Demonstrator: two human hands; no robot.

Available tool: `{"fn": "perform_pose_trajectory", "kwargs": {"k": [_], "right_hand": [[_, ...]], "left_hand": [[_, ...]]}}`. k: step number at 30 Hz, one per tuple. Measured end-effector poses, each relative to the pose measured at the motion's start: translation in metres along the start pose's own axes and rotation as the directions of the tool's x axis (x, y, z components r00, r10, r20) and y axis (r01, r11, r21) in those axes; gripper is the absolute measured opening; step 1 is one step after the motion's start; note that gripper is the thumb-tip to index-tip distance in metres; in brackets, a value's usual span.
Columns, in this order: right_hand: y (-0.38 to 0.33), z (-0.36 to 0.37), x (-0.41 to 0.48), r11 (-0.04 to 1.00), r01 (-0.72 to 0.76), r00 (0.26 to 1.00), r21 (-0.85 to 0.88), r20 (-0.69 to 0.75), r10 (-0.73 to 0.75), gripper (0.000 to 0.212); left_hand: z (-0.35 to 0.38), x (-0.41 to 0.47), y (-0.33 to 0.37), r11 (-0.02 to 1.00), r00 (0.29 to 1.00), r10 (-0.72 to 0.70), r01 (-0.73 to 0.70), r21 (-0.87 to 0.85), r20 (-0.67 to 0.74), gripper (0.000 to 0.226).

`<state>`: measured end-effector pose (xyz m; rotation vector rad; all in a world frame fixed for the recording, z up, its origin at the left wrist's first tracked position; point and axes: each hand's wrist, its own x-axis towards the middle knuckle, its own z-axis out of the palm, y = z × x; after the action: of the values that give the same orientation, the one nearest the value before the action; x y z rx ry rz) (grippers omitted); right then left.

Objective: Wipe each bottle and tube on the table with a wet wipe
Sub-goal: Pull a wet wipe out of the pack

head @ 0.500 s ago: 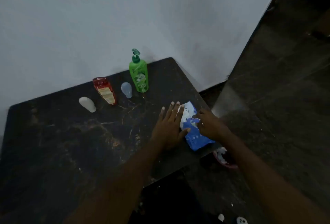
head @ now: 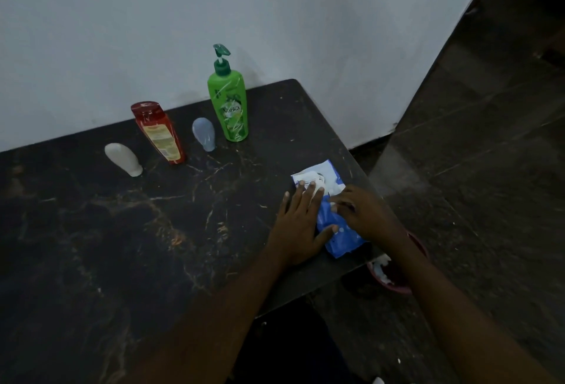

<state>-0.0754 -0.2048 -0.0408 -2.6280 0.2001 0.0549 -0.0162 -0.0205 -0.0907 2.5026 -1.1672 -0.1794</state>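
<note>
A blue and white wet-wipe pack [head: 331, 183] lies near the right edge of the dark table [head: 122, 246]. My left hand [head: 301, 224] rests flat on the pack's left side with fingers spread, thumb on the blue part. My right hand [head: 360, 212] lies on the pack's middle, fingertips pinching at its top; whether it holds a wipe is unclear. At the back stand a green pump bottle [head: 229, 102], a small pale blue tube [head: 204, 133], a red bottle [head: 159, 132] and a white tube [head: 123, 158].
A white wall rises right behind the bottles. A dark red bin [head: 397, 279] with white scraps sits on the floor under the table's right edge, below my right forearm. Dark tiled floor [head: 489, 169] lies to the right.
Both hands have stayed on the wipe pack, with only slight shifts of the fingers. The view has tilted a little.
</note>
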Motion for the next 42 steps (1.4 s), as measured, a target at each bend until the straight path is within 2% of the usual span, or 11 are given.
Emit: {"fn": "perform_pose_trajectory", "kwargs": {"k": [4,6,9,11,14,18,22,29,35,39,42], "right_hand": [[0.002,0.008,-0.003,0.993,-0.041,0.996,0.114,-0.070,0.049,0.008],[0.004,0.010,-0.004,0.948,-0.125,0.983,0.294,-0.095,0.159,0.006],[0.001,-0.002,-0.007,0.688,-0.223,0.906,0.691,-0.114,0.409,0.015],[-0.004,-0.013,-0.007,0.544,-0.180,0.877,0.819,-0.116,0.466,0.017],[-0.014,-0.021,-0.001,0.488,-0.104,0.900,0.867,-0.127,0.418,0.013],[-0.035,-0.018,0.017,0.378,0.034,0.954,0.925,-0.143,0.263,0.009],[-0.074,-0.009,0.041,0.378,0.162,0.966,0.912,-0.225,0.129,0.010],[-0.159,0.028,0.077,0.327,0.264,0.962,0.907,-0.274,-0.015,0.002],[-0.212,0.072,0.085,0.307,0.303,0.948,0.902,-0.253,-0.191,0.032],[-0.246,0.101,0.093,0.348,0.266,0.959,0.899,-0.212,-0.187,0.025],[-0.263,0.121,0.111,0.384,0.195,0.980,0.903,-0.163,-0.115,0.024]], "left_hand": [[0.002,-0.001,0.001,0.999,1.000,-0.016,0.015,-0.040,-0.019,0.085],[0.003,-0.001,-0.001,0.999,1.000,-0.014,0.013,-0.042,-0.016,0.085],[0.008,-0.001,-0.005,1.000,0.999,-0.001,0.001,-0.018,-0.033,0.084],[0.012,-0.001,-0.007,1.000,0.999,0.005,-0.005,-0.001,-0.037,0.083],[0.013,-0.002,-0.008,1.000,0.999,0.013,-0.013,-0.005,-0.048,0.084],[0.009,-0.004,-0.008,0.997,0.996,0.014,-0.021,-0.077,-0.090,0.090],[-0.013,-0.014,-0.025,0.992,0.975,0.024,-0.051,-0.118,-0.220,0.090],[-0.058,-0.057,-0.107,0.989,0.940,-0.041,0.085,0.118,-0.338,0.091],[-0.081,-0.117,-0.152,0.966,0.852,-0.136,0.228,0.124,-0.505,0.087],[-0.094,-0.144,-0.181,0.942,0.771,-0.234,0.330,0.057,-0.592,0.089],[-0.103,-0.151,-0.203,0.919,0.688,-0.323,0.391,-0.042,-0.650,0.087]]}}
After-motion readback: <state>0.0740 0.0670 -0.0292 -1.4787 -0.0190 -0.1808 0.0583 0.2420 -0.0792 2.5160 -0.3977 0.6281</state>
